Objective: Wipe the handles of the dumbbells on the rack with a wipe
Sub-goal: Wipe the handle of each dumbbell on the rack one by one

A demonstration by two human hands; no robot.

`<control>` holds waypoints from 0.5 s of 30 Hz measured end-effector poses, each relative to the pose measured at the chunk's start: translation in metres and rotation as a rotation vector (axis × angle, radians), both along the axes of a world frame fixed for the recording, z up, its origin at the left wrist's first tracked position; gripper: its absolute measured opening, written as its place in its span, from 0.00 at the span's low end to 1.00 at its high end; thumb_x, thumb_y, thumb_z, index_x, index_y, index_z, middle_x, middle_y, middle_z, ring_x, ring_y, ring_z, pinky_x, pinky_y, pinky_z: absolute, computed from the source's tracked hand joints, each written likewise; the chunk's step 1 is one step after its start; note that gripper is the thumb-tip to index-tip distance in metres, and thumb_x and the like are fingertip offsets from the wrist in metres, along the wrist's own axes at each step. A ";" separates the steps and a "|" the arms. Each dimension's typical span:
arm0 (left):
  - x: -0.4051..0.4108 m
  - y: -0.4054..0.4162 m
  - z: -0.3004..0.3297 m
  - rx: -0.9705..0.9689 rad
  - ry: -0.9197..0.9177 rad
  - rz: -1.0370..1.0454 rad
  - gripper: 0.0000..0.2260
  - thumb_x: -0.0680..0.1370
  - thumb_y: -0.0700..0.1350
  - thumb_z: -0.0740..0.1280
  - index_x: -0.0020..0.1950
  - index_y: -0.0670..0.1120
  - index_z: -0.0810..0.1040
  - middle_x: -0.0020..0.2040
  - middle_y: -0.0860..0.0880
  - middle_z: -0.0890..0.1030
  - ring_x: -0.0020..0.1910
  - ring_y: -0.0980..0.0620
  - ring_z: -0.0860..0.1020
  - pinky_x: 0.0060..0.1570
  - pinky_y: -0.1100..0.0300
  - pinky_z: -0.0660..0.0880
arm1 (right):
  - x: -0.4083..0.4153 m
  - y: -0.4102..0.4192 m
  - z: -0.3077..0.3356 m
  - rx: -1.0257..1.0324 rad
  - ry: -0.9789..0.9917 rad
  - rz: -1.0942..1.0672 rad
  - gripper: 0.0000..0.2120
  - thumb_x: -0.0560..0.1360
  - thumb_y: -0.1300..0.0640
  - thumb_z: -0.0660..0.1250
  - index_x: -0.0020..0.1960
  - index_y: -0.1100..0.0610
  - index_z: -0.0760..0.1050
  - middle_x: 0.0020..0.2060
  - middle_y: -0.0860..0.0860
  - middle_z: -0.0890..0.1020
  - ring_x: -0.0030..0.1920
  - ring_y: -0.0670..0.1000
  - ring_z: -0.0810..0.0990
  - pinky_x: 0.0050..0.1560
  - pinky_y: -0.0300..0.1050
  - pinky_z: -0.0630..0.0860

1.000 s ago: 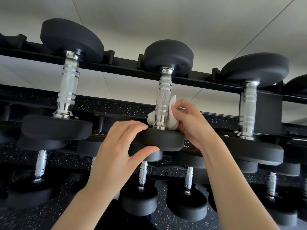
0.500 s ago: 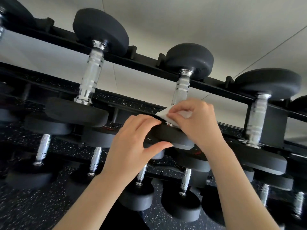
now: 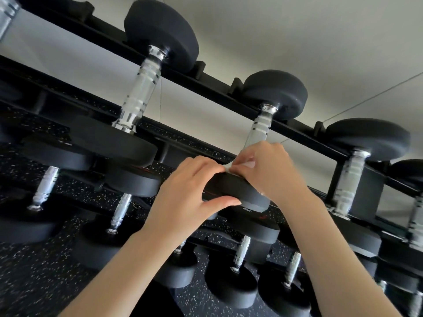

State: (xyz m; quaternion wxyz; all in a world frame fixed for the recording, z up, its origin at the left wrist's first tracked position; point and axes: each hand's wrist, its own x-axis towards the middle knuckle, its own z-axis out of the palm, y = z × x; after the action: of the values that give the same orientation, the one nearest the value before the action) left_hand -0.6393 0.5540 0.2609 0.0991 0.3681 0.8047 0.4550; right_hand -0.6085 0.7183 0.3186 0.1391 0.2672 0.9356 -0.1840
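1. A pale wall (image 3: 297,42) fills the background, and a dark speckled floor (image 3: 34,282) shows below and through the rack.
2. The black rack (image 3: 217,88) runs slantwise across the view, its upper rail carrying a row of dumbbells; both ends are cut off by the frame edges.
3. Lower rows of dumbbells (image 3: 231,287) sit underneath, partly hidden by the forearms and blurred.
4. The middle dumbbell (image 3: 274,94) on the top row has black round ends; its near end (image 3: 233,191) lies between the two hands.
5. Its ridged metal handle (image 3: 257,129) shows only in its upper part; the lower part is covered by the right hand.
6. The left hand (image 3: 183,197) grips the near end, fingers curled over the top edge and thumb pressed under the rim.
7. The right hand (image 3: 267,170) is bunched at the base of the handle, fingers curled and pinching the wipe.
8. The white wipe (image 3: 248,165) shows only as small scraps between the fingers, at the foot of the handle; its shape is hard to make out.
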 end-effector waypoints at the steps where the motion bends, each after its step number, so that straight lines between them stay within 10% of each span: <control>1: 0.000 0.000 0.000 -0.008 0.000 0.002 0.22 0.70 0.63 0.67 0.55 0.50 0.78 0.52 0.57 0.76 0.51 0.53 0.74 0.47 0.59 0.71 | -0.003 -0.001 0.001 0.037 -0.027 0.025 0.04 0.71 0.47 0.70 0.43 0.46 0.82 0.45 0.52 0.82 0.46 0.56 0.79 0.45 0.49 0.77; 15: 0.000 0.001 -0.001 -0.015 0.013 0.008 0.23 0.70 0.64 0.66 0.54 0.48 0.78 0.51 0.56 0.77 0.50 0.55 0.73 0.48 0.63 0.69 | -0.025 0.017 0.000 0.328 0.187 0.072 0.09 0.74 0.50 0.68 0.49 0.53 0.82 0.43 0.55 0.82 0.44 0.59 0.80 0.41 0.47 0.76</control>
State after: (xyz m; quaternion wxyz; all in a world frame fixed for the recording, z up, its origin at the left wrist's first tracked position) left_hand -0.6395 0.5553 0.2599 0.0948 0.3670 0.8104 0.4468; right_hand -0.6334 0.7349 0.3182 0.0128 0.2344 0.9709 -0.0481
